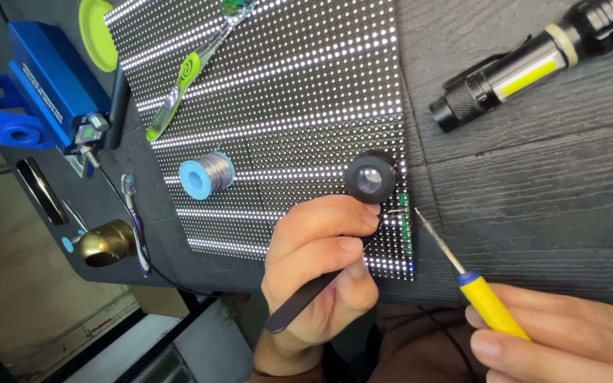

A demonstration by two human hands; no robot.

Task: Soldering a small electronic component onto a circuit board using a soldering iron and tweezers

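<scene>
Solder rework on a lit LED matrix panel [278,92], judged mid-step: tip and tweezers are closing on the panel's lower-right edge, where a thin green strip [405,227] shows.

Left hand [317,266], at 6 o'clock in frame, is curled tight around black tweezers [306,298], fingers together, tips pointing toward 1 o'clock at the strip; whether they pinch a part can't be told.

Right hand [569,333], at 4 o'clock, is clamped on a yellow-handled soldering iron [487,301], its metal tip just beside the strip, w/ a small gap.

Next move likely calls for a steady, fine touch of tip to pad.

Nearby: black loupe [369,179] on the panel, solder spool [207,174] at 9 o'clock of it, flashlight [533,60] at 1 o'clock.
</scene>
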